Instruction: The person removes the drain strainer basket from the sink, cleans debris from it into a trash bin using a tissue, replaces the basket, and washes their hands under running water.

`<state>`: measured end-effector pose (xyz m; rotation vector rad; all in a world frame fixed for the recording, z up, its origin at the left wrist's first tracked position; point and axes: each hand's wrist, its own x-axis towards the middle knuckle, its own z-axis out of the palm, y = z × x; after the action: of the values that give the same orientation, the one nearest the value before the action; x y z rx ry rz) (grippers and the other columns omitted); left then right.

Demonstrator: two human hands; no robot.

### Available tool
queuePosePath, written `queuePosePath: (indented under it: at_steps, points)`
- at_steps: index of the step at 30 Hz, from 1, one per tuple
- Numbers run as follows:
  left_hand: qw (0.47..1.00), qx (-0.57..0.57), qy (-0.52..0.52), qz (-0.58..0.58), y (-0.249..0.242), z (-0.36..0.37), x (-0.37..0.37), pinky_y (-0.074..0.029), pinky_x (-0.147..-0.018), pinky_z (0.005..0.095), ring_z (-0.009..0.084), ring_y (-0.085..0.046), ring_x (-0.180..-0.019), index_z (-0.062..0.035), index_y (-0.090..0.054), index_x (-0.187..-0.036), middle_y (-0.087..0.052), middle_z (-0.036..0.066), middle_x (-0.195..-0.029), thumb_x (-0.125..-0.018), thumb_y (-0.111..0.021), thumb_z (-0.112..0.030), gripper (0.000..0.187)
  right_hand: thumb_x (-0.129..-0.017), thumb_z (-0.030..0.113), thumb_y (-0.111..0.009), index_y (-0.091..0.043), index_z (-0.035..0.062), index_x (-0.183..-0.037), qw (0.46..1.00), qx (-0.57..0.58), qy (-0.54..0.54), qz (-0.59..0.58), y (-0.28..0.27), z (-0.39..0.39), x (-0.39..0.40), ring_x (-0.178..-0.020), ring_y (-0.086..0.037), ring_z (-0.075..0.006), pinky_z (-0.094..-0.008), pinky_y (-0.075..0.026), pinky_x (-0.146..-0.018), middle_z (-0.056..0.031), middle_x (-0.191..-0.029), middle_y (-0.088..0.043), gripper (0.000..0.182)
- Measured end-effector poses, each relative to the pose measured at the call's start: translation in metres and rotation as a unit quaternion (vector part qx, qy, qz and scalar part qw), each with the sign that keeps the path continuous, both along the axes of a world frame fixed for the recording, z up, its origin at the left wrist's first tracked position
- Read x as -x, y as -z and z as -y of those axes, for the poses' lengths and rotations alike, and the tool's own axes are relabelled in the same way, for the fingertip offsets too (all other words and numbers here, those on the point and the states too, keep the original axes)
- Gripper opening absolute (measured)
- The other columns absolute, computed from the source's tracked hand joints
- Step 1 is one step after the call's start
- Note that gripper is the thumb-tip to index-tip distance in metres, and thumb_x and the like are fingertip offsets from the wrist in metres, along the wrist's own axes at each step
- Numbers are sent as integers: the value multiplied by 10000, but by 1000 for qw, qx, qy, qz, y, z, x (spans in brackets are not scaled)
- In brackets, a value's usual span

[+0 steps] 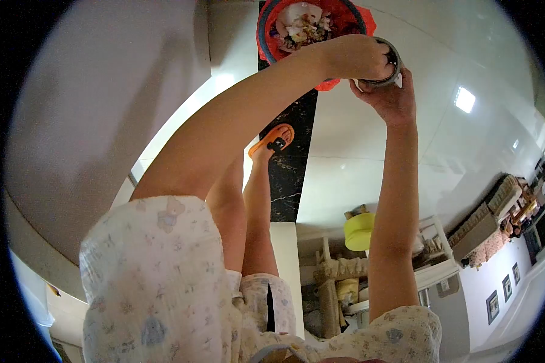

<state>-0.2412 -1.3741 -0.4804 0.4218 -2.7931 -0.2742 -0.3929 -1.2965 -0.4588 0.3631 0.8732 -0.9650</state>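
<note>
My right hand (395, 103) grips a small round bowl (397, 62) with a metallic grey rim, from its near side. The bowl is tipped on its side, with dark insides and small pale bits at its edge. My left hand (360, 57) reaches across from the left, its curled fingers inside the bowl; the fingertips and anything in them are hidden. Just left of the bowl is a round bin (262, 31) with a dark rim and a red bag (366, 21). Food scraps (304, 27) and white pieces fill it.
Below the bin runs a black marbled floor strip (290, 175), with pale tiles (351, 139) to its right. My foot in an orange sandal (278, 140) stands on the strip. A lime-green round object (359, 232) and furniture (339, 266) lie behind my right arm. A pale wall (115, 91) curves along the left.
</note>
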Motion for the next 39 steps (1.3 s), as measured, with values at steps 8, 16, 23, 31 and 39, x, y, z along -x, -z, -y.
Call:
queuePosePath:
  at_steps: [8,16,23,31,39]
  points:
    - [989,-120,-33,76,-4,-6,14,-549,-622,327,249,-658,-776,-34,-616,-822,-649,108,-754,-680,-636,-42,143,-895,315,-456,-412,65,-1262,977,114,-6,-180,6,0,-3,-1212,-416,-327,-527,-370,-998,-153,-1319,-410,445]
    - [901,-329,-267,-97,-57,18,-39,-409,-856,477,235,-602,-904,-103,-626,-1009,-653,94,-971,-840,-567,-172,192,-876,380,-475,-389,87,-1301,986,127,45,-96,-1,9,-1,-1241,-388,-344,-540,-365,-1004,-165,-1333,-390,523]
    - [977,-97,-137,-131,-25,5,-18,-532,-719,339,256,-626,-848,-129,-606,-955,-617,79,-917,-790,-541,-158,180,-870,440,-489,-368,99,-1320,979,122,-6,-162,-9,17,-8,-1259,-363,-345,-548,-319,-1038,-162,-1336,-386,577]
    - [954,-209,-180,-118,-24,-4,23,-565,-682,350,281,-664,-804,-31,-610,-898,-663,142,-832,-714,-656,-42,190,-843,422,-532,-404,136,-1310,973,155,37,-165,1,7,6,-1270,-346,-314,-540,-282,-1031,-117,-1356,-388,562]
    - [934,-228,-218,-169,-46,-1,4,-533,-668,383,322,-644,-781,-59,-570,-883,-617,155,-806,-788,-532,-119,119,-886,394,-429,-415,132,-1322,967,234,71,69,11,8,23,-1307,-319,-347,-598,-262,-1034,-138,-1376,-395,509]
